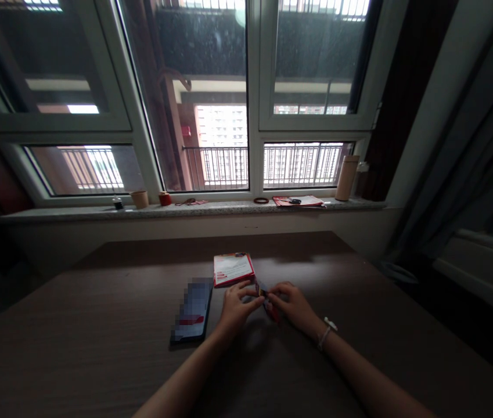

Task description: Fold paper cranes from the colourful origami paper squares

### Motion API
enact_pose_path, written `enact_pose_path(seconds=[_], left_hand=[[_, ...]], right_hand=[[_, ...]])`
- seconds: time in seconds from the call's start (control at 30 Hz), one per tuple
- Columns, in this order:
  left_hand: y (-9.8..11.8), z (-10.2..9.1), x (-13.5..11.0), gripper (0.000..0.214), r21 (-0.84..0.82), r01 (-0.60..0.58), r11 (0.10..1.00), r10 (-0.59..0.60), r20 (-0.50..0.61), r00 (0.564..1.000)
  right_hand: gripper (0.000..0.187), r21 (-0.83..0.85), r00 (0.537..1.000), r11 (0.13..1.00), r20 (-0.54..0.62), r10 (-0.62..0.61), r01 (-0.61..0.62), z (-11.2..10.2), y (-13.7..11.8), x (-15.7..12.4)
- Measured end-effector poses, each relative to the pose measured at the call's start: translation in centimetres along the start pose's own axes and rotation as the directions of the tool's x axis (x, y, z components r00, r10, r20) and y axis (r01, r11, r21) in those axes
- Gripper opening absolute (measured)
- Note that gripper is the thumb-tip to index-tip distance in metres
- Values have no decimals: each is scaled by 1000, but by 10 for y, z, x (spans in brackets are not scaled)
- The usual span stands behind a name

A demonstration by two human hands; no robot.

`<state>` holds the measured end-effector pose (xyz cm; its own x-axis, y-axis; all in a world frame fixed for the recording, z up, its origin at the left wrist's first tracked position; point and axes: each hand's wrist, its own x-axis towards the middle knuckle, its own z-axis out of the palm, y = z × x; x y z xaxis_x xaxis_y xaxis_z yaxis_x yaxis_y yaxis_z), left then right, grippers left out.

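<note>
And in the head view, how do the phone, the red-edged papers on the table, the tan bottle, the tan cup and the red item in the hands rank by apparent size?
1. Phone
2. Red-edged papers
3. Tan bottle
4. Tan cup
Unranked: red item, partly hidden by the fingers.

There are two hands [237, 305] [295, 304], one held item [269, 308], one phone [193, 313] and one table [98, 325].

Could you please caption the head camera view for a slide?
Left hand and right hand hold a small multicoloured item near a phone and red-edged card on a table.
</note>
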<state>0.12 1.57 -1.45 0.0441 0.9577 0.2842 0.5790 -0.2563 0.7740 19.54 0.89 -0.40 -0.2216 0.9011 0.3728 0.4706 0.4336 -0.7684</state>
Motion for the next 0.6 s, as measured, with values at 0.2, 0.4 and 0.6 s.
enact_pose_path(seconds=[0.2, 0.4, 0.6], left_hand=[[3, -3, 1, 14, -15, -17, 1000, 17, 18, 1000], [8, -5, 0, 16, -38, 0, 999, 0, 12, 1000], [13, -2, -7, 16, 3, 9, 1000, -9, 17, 1000]], right_hand=[[26, 25, 1000, 1000, 2, -15, 15, 1, 0, -1], [22, 56, 1000, 998, 17, 4, -5, 0, 3, 0], [22, 70, 998, 997, -42, 49, -46, -2, 3, 0]])
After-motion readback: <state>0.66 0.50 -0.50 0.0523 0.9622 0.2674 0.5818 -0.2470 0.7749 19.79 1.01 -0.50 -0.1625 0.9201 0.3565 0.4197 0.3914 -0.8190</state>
